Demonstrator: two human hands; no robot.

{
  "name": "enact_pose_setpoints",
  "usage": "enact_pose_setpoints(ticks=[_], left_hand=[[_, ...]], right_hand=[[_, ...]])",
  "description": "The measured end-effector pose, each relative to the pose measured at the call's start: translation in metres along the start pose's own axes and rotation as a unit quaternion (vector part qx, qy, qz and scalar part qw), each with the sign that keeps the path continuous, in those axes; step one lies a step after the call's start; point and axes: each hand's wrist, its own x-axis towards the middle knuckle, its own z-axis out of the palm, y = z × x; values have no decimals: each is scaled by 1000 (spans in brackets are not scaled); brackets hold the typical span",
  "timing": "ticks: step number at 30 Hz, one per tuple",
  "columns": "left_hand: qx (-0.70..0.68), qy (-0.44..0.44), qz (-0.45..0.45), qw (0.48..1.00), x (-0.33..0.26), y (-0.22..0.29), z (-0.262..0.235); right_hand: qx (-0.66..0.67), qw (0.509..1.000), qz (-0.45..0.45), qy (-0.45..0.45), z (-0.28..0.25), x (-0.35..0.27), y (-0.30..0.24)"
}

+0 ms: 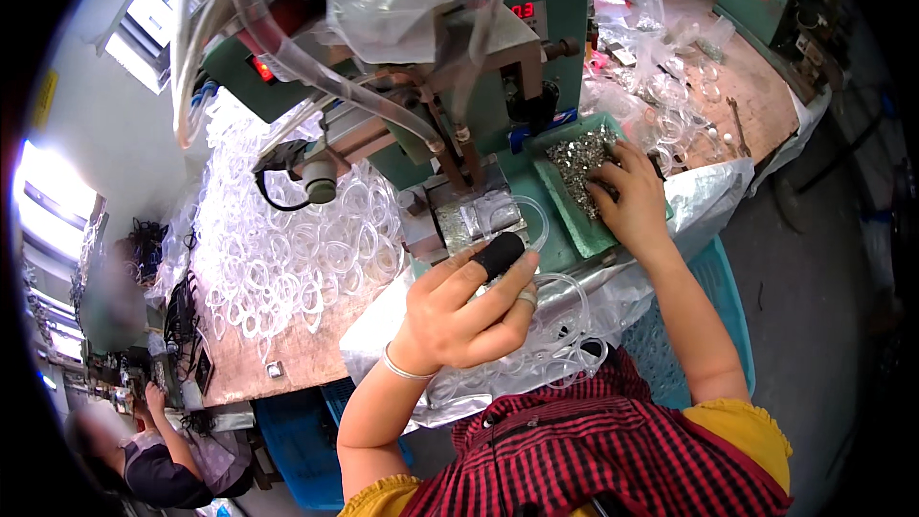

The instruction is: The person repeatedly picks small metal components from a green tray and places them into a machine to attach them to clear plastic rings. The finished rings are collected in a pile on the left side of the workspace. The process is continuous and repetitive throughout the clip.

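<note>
My left hand (pixel 469 311), with a black cover on one finger, a ring and a bracelet, is closed in front of the machine's metal fixture (pixel 476 218). Its fingertips pinch a clear plastic tube loop (pixel 547 220) that curves up beside the fixture; the exact grip is partly hidden. On the right, my right hand (pixel 632 196) reaches over the rim of a green tray (pixel 595 241). Its fingers are bent and apart, with the tips among small shiny metal pieces (pixel 572 168). Whether they touch a single piece cannot be made out.
Clear plastic loops (pixel 287 239) heap on the table at left. Thick clear hoses (pixel 335 86) hang before the green machine (pixel 550 48). A wrench (pixel 738 127) lies at right. More loops (pixel 574 354) rest near my apron. A blue basket (pixel 723 302) stands below. Another person (pixel 158 455) sits far left.
</note>
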Motion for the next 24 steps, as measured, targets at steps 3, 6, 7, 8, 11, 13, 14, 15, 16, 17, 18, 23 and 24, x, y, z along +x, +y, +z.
enact_pose_setpoints(ticks=[3,6,7,8,11,13,14,15,16,17,18,23,24], left_hand=[[-8,18,-4,1000,-5,-3,0],[-29,30,-28,999,-10,0,0],[-47,35,-46,997,-11,3,2],[-79,45,-88,992,-16,9,5],[22,35,-164,986,-42,40,-17],[242,41,-246,937,-91,47,-47],[327,23,-340,881,-108,43,-65],[354,124,-381,845,-120,20,-83],[322,184,-461,806,-138,-3,-105],[285,189,-496,798,-164,-31,-133],[315,92,-522,788,-175,-49,-156],[205,-295,-585,727,-262,-94,-201],[173,-243,-607,737,-290,-103,-198]], right_hand=[[15,998,-53,-4,2,5,-5],[-12,980,-183,-75,-2,21,-22],[-7,977,-202,-73,8,25,-11],[-47,979,-182,-85,10,31,-5],[15,989,-147,21,10,37,-1],[163,986,12,23,4,23,-1],[185,981,45,25,0,16,0],[208,975,75,29,-4,10,-3],[232,966,102,41,-8,10,-6],[224,970,85,43,-12,11,-10],[221,972,67,42,-12,14,-16],[235,968,87,23,-7,28,-41],[275,953,128,5,-3,26,-34]])
